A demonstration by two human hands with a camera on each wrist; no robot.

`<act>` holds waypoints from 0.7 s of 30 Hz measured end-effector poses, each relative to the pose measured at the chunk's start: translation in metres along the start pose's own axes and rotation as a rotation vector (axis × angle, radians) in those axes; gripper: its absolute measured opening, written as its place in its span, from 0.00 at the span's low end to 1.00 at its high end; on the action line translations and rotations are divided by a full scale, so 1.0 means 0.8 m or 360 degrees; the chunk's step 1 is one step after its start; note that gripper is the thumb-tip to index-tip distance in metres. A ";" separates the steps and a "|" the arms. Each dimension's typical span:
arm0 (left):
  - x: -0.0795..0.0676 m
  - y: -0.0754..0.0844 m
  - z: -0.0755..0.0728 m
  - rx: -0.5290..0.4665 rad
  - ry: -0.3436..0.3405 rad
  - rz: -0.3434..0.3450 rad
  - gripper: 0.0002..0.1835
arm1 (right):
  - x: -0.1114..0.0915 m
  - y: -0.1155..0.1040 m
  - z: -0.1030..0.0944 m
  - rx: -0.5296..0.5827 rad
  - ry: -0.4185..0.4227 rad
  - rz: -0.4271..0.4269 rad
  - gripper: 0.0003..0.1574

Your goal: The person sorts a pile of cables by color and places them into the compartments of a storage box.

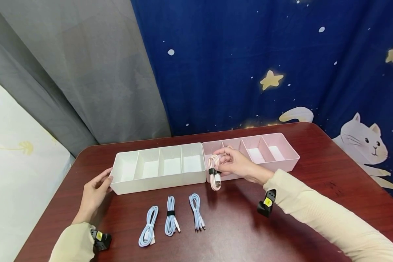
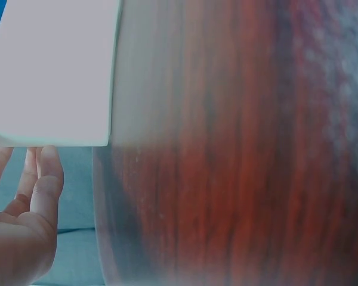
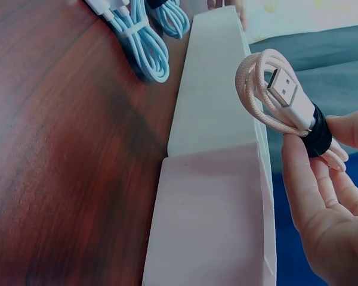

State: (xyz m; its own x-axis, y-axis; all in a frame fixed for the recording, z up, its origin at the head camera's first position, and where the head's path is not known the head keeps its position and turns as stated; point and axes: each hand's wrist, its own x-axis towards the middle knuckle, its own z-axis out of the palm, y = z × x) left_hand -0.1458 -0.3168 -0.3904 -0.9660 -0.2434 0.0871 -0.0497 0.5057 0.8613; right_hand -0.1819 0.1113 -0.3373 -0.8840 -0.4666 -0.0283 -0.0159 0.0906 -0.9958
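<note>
My right hand (image 1: 240,165) pinches a coiled pink USB cable (image 3: 246,83) between thumb and fingers, at its black strap. The cable hangs upright in front of the left end of the pink divided box (image 1: 283,165), with its metal USB plug showing. My left hand (image 1: 93,193) is at the left end of the white divided box (image 1: 163,183), fingertips touching its end wall. In the left wrist view, its fingers (image 2: 46,196) reach the box edge loosely extended. Behind the right hand, a small pink loop (image 1: 229,147) shows in the pink box, mostly hidden.
The two boxes stand end to end along the back of the dark red table (image 1: 235,233). Three coiled light-blue cables lie in front of the white box: a left one (image 1: 153,214), a black-strapped middle one (image 1: 171,203) and a right one (image 1: 195,207). Curtains (image 1: 216,72) hang behind.
</note>
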 end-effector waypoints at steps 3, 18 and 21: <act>-0.002 -0.001 0.001 0.0003 0.0003 -0.0007 0.25 | 0.001 0.001 -0.001 -0.0005 -0.0005 0.0015 0.29; -0.002 -0.001 0.000 -0.0007 0.0005 -0.0019 0.26 | 0.012 -0.008 -0.014 0.0015 -0.0077 0.0095 0.29; -0.002 -0.001 0.000 -0.0008 0.0009 -0.0022 0.26 | 0.016 -0.011 -0.017 0.0022 -0.0078 0.0107 0.28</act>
State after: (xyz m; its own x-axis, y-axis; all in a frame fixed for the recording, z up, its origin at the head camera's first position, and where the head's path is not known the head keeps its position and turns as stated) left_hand -0.1444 -0.3164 -0.3911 -0.9637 -0.2551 0.0784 -0.0616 0.4983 0.8648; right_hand -0.1994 0.1166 -0.3280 -0.8589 -0.5026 -0.0987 0.0492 0.1110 -0.9926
